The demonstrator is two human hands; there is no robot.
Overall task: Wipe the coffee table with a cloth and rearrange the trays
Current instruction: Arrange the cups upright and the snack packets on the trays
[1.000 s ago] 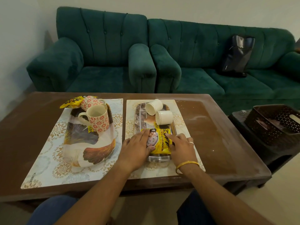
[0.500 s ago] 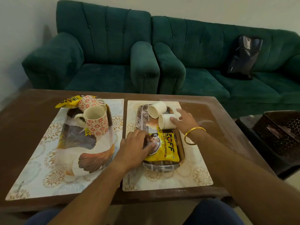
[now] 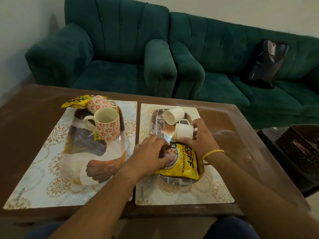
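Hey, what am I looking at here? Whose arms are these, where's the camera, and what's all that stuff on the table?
There is no machine: these are a person's bare hands, filmed by one wide-angle camera worn on the head, looking forward and down. The coffee table carries a left placemat and a right placemat, each under a tray. The feather tray holds a front flowered mug, a second flowered mug and a small yellow packet. The right tray holds a far white cup, lying on its side. The right hand grips the near white cup; the left hand holds the soya chunks packet.
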